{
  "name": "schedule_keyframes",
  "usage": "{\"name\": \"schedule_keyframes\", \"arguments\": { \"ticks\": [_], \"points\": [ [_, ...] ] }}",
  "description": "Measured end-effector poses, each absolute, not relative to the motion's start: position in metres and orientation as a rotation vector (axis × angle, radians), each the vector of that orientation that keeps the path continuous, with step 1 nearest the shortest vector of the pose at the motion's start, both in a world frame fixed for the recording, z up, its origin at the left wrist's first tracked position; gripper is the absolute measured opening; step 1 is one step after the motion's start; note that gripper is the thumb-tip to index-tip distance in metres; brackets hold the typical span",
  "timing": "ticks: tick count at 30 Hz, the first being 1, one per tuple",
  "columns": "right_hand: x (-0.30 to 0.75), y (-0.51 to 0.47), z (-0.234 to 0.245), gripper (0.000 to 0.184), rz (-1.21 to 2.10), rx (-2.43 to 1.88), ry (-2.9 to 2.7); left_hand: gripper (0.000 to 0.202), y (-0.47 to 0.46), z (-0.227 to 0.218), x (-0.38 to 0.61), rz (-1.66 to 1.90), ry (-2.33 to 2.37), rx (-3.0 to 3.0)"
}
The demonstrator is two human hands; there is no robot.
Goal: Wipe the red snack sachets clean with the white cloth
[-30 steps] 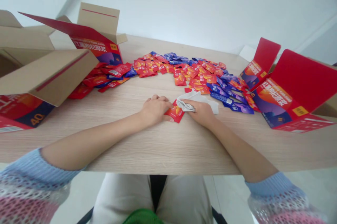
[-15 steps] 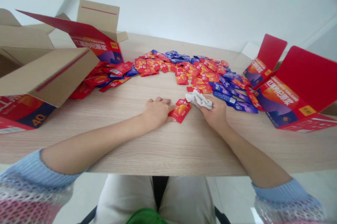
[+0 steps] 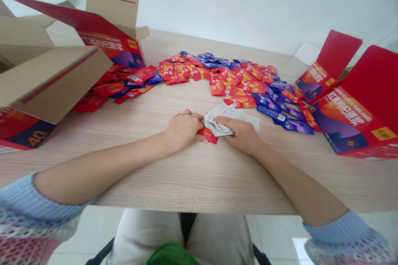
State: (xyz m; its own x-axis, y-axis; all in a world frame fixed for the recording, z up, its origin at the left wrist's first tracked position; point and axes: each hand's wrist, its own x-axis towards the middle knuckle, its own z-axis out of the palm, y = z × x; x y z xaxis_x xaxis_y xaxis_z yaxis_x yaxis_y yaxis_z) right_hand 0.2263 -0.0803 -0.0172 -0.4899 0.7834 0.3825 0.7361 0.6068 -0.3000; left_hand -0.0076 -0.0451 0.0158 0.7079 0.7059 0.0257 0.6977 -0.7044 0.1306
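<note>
A red sachet [image 3: 209,134] lies flat on the table in front of me. My left hand [image 3: 184,130] is closed on its left edge, the thumb along the near side. In my right hand [image 3: 241,132] is a crumpled pale grey cloth [image 3: 221,112], pressed down over the sachet's upper right part. The cloth hides most of the sachet's print. Just beyond the cloth, a heap of red sachets [image 3: 245,76] and purple sachets [image 3: 287,122] spreads in an arc.
Open red cartons stand on both sides: a near-left carton [image 3: 18,130], a far-left carton [image 3: 108,47], a far-right carton [image 3: 317,78] and a near-right carton [image 3: 351,120]. Another pile of sachets [image 3: 124,82] lies beside the left cartons. A white wall [image 3: 236,3] rises behind the table.
My right hand has moved left, bringing the cloth from beside the sachet onto it, and the cloth is more spread out. My left hand still holds the sachet's edge. The view has shifted slightly.
</note>
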Motion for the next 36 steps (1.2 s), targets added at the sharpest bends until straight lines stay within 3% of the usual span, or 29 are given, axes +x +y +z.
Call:
{"name": "schedule_keyframes", "arguments": {
  "ticks": [7,13,16,22,29,36],
  "points": [
    [0.234,-0.067,-0.02,0.048,0.009,-1.422,-2.355,0.044,-0.04,0.007,-0.014,0.187,1.127,2.824],
    [0.244,-0.073,-0.022,0.034,-0.089,-1.485,-2.128,0.053,-0.033,-0.005,-0.02,0.357,1.075,2.769],
    [0.25,-0.085,-0.014,0.039,-0.058,-1.482,-2.025,0.054,-0.027,-0.012,-0.022,0.438,0.981,2.732],
    [0.239,-0.098,-0.006,0.036,-0.033,-1.446,-2.107,0.046,-0.017,-0.018,-0.021,0.518,0.914,2.651],
    [0.206,-0.109,-0.004,0.047,0.118,-1.128,-2.527,0.012,-0.017,-0.012,-0.02,0.508,0.827,2.678],
    [0.215,-0.096,-0.006,0.047,0.145,-1.169,-2.562,0.016,-0.013,-0.011,-0.019,0.492,0.773,2.642]
  ]
}}
